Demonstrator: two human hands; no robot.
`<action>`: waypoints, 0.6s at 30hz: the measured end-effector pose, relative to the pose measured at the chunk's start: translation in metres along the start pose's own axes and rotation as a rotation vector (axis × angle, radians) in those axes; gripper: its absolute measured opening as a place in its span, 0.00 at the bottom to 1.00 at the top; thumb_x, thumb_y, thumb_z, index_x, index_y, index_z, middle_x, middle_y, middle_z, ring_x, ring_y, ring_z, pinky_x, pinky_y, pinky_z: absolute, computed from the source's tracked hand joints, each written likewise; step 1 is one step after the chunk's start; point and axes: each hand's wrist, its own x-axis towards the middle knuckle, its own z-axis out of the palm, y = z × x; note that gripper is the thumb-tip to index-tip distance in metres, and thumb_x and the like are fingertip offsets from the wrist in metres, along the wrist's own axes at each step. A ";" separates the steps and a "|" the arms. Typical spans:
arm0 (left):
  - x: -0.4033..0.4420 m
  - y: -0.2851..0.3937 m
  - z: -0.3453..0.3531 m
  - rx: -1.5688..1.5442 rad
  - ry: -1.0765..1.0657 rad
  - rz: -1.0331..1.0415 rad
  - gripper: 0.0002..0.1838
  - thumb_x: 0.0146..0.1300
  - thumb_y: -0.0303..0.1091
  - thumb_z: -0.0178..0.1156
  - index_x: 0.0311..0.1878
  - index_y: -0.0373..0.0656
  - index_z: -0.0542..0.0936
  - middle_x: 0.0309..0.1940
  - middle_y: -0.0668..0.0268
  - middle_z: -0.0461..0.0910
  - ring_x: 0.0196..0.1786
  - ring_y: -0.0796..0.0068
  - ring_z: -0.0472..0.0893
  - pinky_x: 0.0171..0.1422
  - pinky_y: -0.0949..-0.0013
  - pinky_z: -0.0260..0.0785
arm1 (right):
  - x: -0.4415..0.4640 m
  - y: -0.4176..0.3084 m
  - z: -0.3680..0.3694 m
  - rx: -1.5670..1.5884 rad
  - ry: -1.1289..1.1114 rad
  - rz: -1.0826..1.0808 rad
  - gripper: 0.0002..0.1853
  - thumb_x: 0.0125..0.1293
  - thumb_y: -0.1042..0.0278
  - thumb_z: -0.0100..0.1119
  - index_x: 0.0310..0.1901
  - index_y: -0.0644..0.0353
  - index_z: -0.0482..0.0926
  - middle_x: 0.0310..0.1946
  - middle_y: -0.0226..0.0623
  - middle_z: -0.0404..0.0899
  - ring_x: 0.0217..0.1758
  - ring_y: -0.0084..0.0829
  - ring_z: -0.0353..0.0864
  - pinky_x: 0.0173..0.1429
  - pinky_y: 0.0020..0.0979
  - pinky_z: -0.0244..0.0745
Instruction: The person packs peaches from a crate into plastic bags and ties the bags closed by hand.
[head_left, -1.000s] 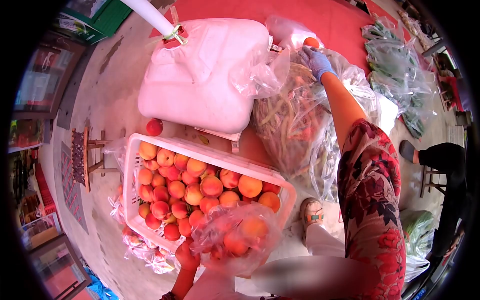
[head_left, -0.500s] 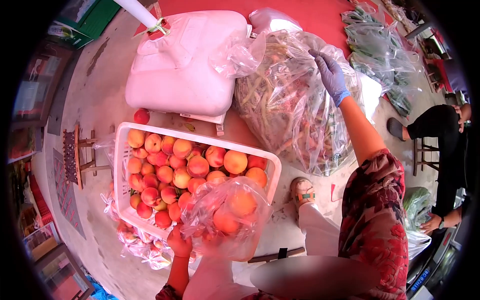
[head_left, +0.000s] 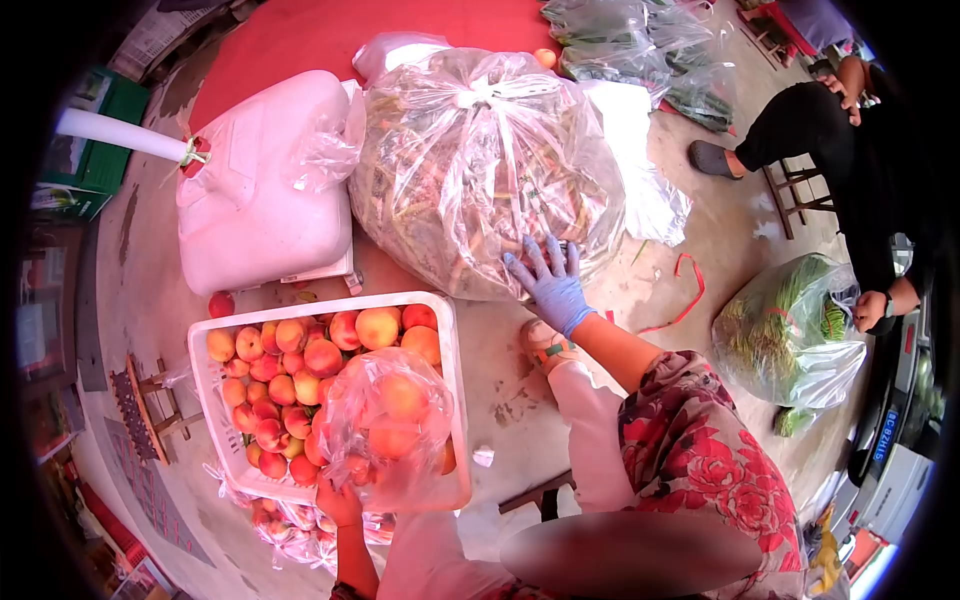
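Note:
My bare left hand [head_left: 338, 500] is closed on the edge of a clear plastic bag [head_left: 395, 415] with a few peaches in it, at the near side of a white crate [head_left: 462, 400]. Loose peaches [head_left: 290, 385] fill the crate, and the bag rests over its right end. In a blue glove, my right hand [head_left: 553, 290] lies with fingers spread against the near side of a big knotted clear sack [head_left: 480, 170]. The sack holds stalky plant matter I cannot name more exactly.
A large white jerrycan [head_left: 265, 185] stands behind the crate. More bagged peaches [head_left: 290, 525] lie at its near left. Bagged greens [head_left: 790, 330] sit to the right, beside a seated person's hand [head_left: 870, 310]. A red ribbon [head_left: 685, 290] lies on the floor.
The view has swung right. My right hand has come down from the sack's upper right to its near side, fingers now spread. My left hand still grips the bag of peaches.

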 end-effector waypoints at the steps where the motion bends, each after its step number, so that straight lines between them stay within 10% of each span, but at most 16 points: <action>1: -0.001 -0.001 -0.002 0.000 0.000 -0.013 0.14 0.49 0.27 0.54 0.42 0.40 0.75 0.31 0.54 0.79 0.33 0.50 0.78 0.38 0.58 0.70 | 0.007 0.004 0.006 -0.043 0.011 -0.016 0.46 0.37 0.59 0.70 0.63 0.39 0.60 0.63 0.40 0.56 0.66 0.51 0.53 0.66 0.58 0.44; 11: -0.005 -0.016 -0.003 0.170 0.030 0.033 0.19 0.47 0.30 0.56 0.47 0.43 0.73 0.29 0.52 0.77 0.31 0.48 0.78 0.34 0.55 0.70 | 0.021 0.092 0.013 -0.038 0.067 -0.230 0.38 0.25 0.58 0.74 0.48 0.42 0.74 0.59 0.37 0.62 0.64 0.44 0.58 0.65 0.52 0.49; 15: -0.003 -0.015 -0.003 0.071 0.080 0.047 0.20 0.46 0.32 0.58 0.46 0.45 0.73 0.25 0.55 0.77 0.28 0.52 0.77 0.32 0.56 0.70 | 0.036 0.133 0.007 -0.335 -0.012 -0.020 0.25 0.41 0.62 0.68 0.46 0.42 0.74 0.65 0.41 0.55 0.68 0.47 0.54 0.66 0.56 0.48; 18: -0.003 -0.003 -0.007 0.052 0.116 0.020 0.18 0.46 0.33 0.58 0.44 0.46 0.74 0.24 0.57 0.77 0.28 0.55 0.78 0.32 0.57 0.70 | 0.066 0.068 -0.063 -0.560 -0.561 0.188 0.34 0.48 0.54 0.65 0.59 0.49 0.67 0.64 0.48 0.59 0.60 0.47 0.68 0.58 0.45 0.66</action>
